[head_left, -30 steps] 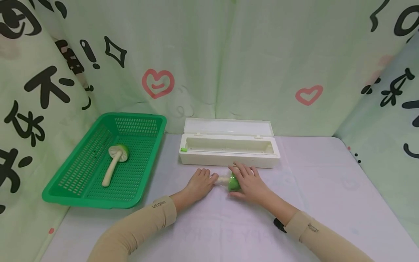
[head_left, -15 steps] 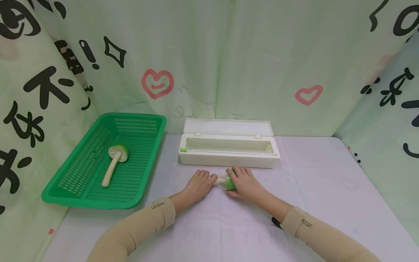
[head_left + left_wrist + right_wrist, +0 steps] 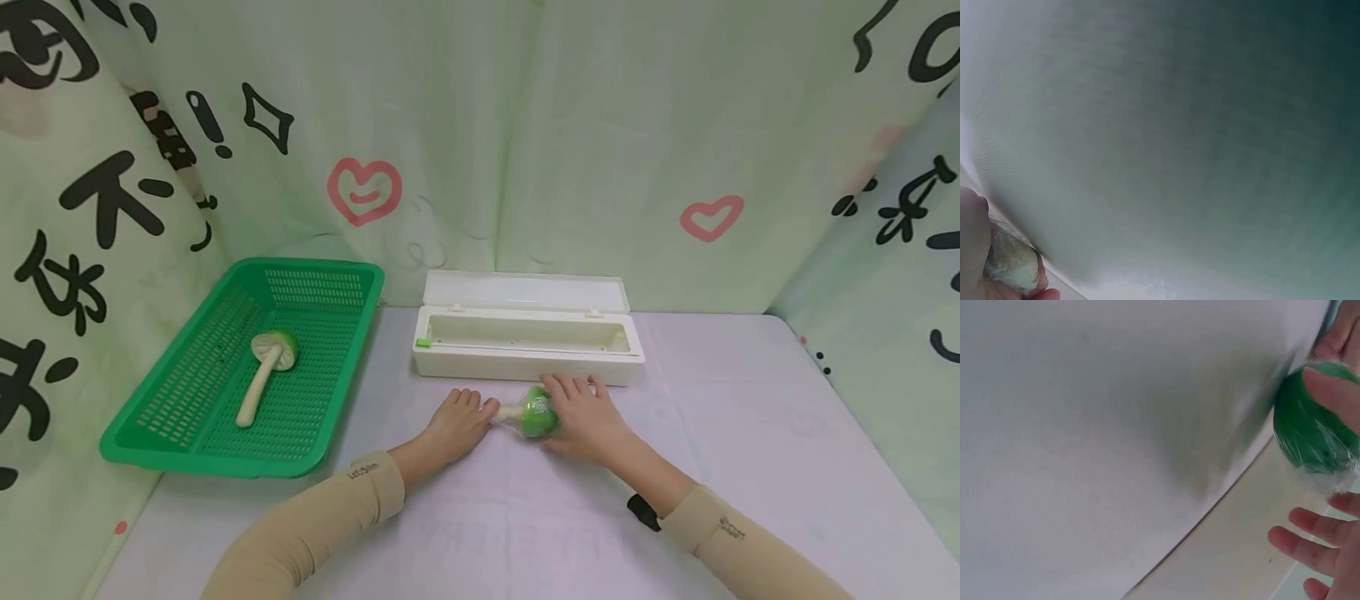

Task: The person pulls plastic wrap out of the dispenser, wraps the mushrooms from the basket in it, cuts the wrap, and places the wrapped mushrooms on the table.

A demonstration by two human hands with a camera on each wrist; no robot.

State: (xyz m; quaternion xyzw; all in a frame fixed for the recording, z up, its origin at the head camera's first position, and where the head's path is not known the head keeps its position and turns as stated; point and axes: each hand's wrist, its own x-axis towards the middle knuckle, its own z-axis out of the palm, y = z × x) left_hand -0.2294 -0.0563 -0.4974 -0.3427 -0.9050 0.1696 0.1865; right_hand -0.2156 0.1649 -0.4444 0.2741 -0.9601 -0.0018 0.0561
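A toy mushroom with a green cap and pale stem lies on its side on the table, covered in clear plastic film. My left hand holds the stem end; in the left wrist view its fingers curl round the film-wrapped stem. At the cap's right side is my right hand, its fingers extended and spread. The right wrist view has the thumb against the green cap, with the other fingers apart from it. Crinkled film gathers at the cap's edge.
Just behind the hands stands a long white box, its lid raised and a green tab at the left end. To the left, a green plastic basket holds another green-capped mushroom. A printed curtain surrounds the table.
My right hand slid left over the cap, then drew back right, leaving more of the green cap in sight. My left hand has stayed on the stem.
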